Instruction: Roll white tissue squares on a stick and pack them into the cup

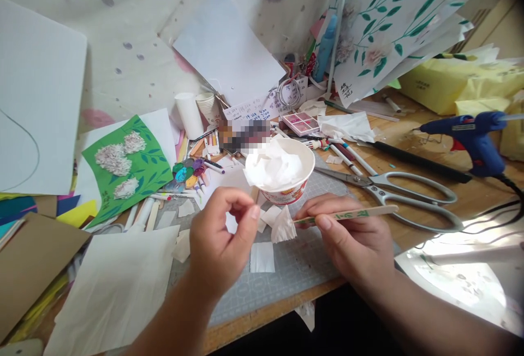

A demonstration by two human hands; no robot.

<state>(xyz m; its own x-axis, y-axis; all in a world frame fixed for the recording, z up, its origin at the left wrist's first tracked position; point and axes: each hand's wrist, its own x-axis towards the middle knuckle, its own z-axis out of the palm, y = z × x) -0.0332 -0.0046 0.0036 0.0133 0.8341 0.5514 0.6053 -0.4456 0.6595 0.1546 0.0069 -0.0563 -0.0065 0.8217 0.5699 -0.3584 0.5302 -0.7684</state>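
Observation:
My right hand is closed round a thin wooden stick, held level over the grey cutting mat. A small scrunched piece of white tissue sits on the stick's left tip. My left hand is curled just left of that tissue, thumb and forefinger pinched together; I cannot make out anything between them. Right behind the hands stands a paper cup filled with crumpled white tissue. Small white tissue squares lie on the mat under the hands.
Large scissors lie right of the cup; a blue glue gun stands further right with its cable. A green card with tissue flowers and markers lie at left. White sheets, painted leaf papers and paper cups crowd the table.

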